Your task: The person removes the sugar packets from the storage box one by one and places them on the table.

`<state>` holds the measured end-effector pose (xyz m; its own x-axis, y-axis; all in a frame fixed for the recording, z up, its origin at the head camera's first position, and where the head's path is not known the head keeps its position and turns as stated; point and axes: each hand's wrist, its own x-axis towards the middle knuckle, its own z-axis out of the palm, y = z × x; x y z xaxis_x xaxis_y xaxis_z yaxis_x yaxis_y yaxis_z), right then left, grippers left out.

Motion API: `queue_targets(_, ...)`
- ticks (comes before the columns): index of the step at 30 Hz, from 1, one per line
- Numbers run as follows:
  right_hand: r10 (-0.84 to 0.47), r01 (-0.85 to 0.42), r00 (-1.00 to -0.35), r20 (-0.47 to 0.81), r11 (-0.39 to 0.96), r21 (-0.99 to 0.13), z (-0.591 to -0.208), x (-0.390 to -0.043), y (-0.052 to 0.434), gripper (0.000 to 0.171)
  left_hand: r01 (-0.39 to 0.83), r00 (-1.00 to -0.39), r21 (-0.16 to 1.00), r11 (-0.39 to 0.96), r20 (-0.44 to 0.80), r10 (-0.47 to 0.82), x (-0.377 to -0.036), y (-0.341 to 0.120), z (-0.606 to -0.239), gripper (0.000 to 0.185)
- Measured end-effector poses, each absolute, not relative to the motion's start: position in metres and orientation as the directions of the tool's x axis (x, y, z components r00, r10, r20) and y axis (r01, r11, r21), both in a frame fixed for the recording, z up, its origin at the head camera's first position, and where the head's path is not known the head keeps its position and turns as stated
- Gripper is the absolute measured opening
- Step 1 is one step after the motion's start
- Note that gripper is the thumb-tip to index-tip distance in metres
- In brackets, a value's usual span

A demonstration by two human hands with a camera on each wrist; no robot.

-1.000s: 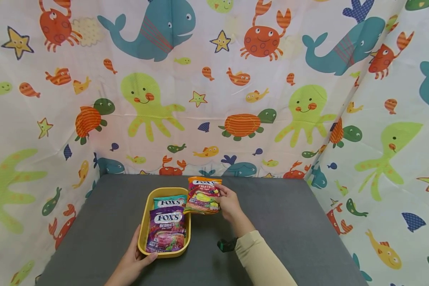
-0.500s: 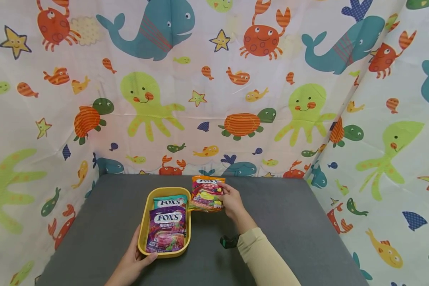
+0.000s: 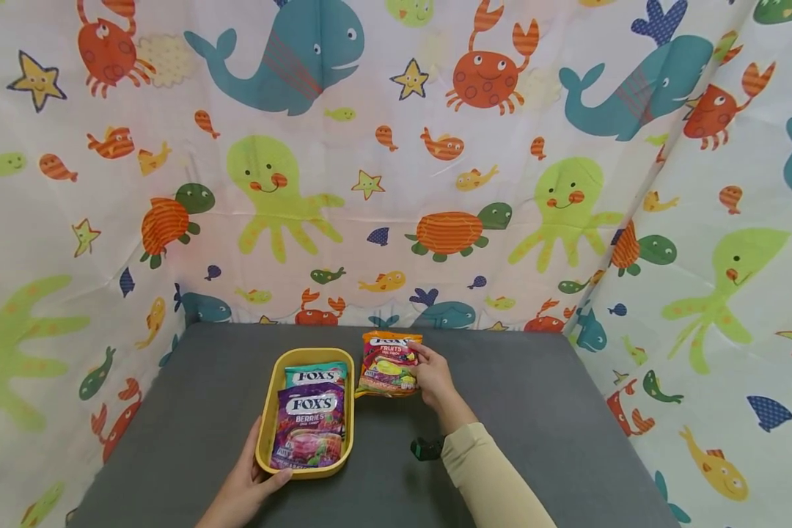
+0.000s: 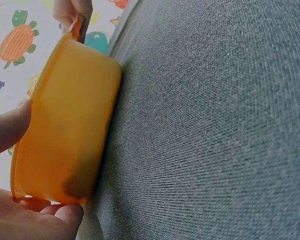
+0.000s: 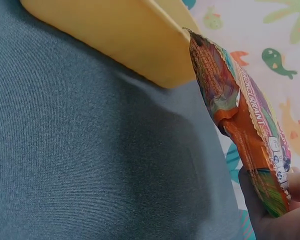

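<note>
My left hand [image 3: 244,480] grips the near left corner of a yellow plastic tub [image 3: 350,414], its thumb and fingers on adjoining sides in the left wrist view. Inside the tub lie a purple Fox's Berries candy bag [image 3: 309,427] and, partly beneath it, a teal Fox's bag [image 3: 317,374]. Just right of the tub, my right hand [image 3: 435,380] pinches an orange Fox's Fruits candy bag [image 3: 384,365] by its right edge. The right wrist view shows this candy bag [image 5: 240,117] held above the table, one corner near the tub wall [image 5: 115,32].
A dark grey cloth-covered table [image 3: 515,411] lies beneath everything. White curtains [image 3: 396,198] printed with sea animals hang behind and along both sides. A small dark device [image 3: 427,449] sits at my right wrist.
My right hand has shifted slightly right with the Fruits candy bag, opening a narrow gap from the tub. My left hand and the tub stay in place.
</note>
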<state>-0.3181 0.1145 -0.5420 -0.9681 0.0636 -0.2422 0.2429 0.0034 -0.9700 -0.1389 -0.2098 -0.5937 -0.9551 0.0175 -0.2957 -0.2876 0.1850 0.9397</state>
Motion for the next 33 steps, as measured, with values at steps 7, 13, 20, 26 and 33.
queue_targets(7,0.061,0.238,-0.970,-0.237,0.002,-0.971,-0.546,-0.319,0.114,0.062,-0.319,-0.946,0.928,0.192,-0.325,0.003,-0.139,-0.209,-0.596,0.119)
queue_targets(13,0.061,0.233,-0.971,-0.231,0.027,-0.972,-0.546,-0.321,0.117,0.060,-0.318,-0.946,0.927,0.201,-0.325,0.001,-0.140,-0.209,-0.592,0.120)
queue_targets(20,0.059,0.231,-0.972,-0.228,0.058,-0.971,-0.550,-0.322,0.119,0.061,-0.304,-0.950,0.930,0.206,-0.313,0.011,-0.139,-0.209,-0.590,0.119)
queue_targets(26,0.050,0.225,-0.974,-0.222,0.067,-0.972,-0.553,-0.323,0.120,0.062,-0.293,-0.953,0.935,0.198,-0.301,0.010,-0.140,-0.210,-0.594,0.119)
queue_targets(33,0.055,0.222,-0.974,-0.218,0.085,-0.971,-0.561,-0.324,0.120,0.065,-0.317,-0.947,0.929,0.193,-0.322,-0.003,-0.140,-0.210,-0.594,0.121)
